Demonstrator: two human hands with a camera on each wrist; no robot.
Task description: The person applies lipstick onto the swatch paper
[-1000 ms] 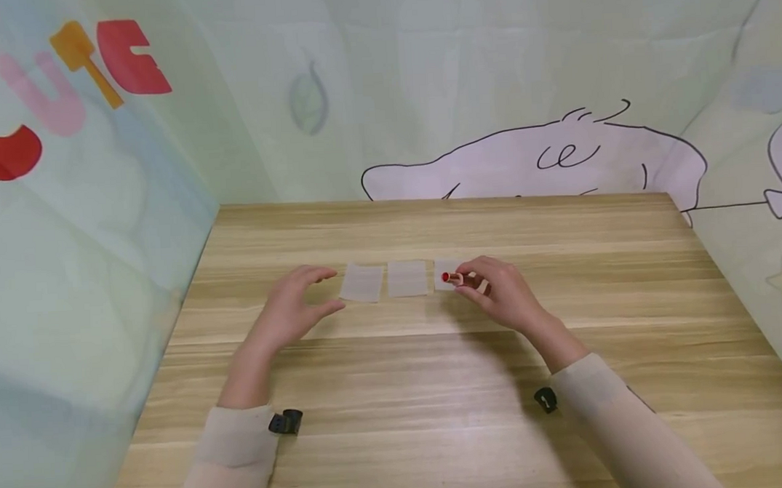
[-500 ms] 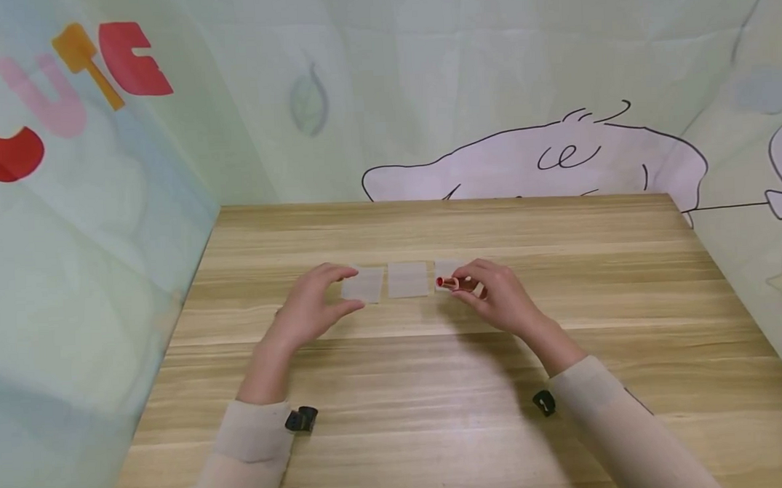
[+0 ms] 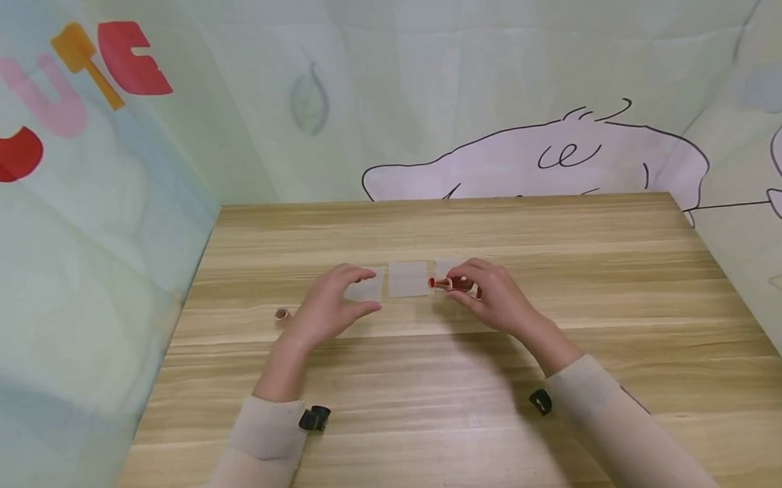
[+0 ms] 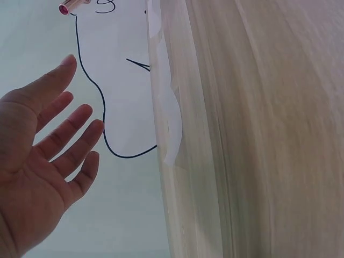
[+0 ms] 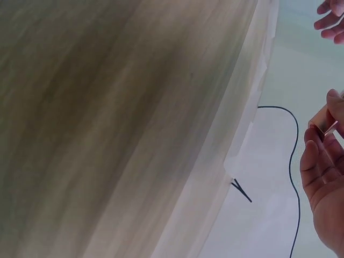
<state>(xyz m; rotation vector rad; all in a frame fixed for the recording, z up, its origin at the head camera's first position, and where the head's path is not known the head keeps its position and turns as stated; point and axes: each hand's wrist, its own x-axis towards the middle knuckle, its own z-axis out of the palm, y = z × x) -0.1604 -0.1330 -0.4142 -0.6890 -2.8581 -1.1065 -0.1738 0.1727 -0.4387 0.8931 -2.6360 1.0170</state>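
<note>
My right hand (image 3: 494,294) pinches a lipstick (image 3: 460,284) in a shiny rose-gold case between thumb and fingers. Its red tip points left, in front of the right-hand paper square (image 3: 446,265). Facing it, my left hand (image 3: 328,305) holds nothing, thumb and fingers spread apart over the left-hand paper square (image 3: 367,292). A third pale square (image 3: 408,279) lies between the two hands. In the left wrist view the left palm (image 4: 32,188) shows bare, with the lipstick (image 4: 74,5) at the top edge.
A small hollow rose-gold cap (image 3: 282,315) lies on the wooden table (image 3: 425,432), left of my left hand. Printed cloth (image 3: 253,82) hangs behind the table and at both sides. Black wrist-camera mounts (image 3: 315,418) sit by the sleeves.
My left hand has moved right, over the left square, bringing the cap behind it into view. My right hand has shifted the lipstick slightly left, its tip now just short of the middle square.
</note>
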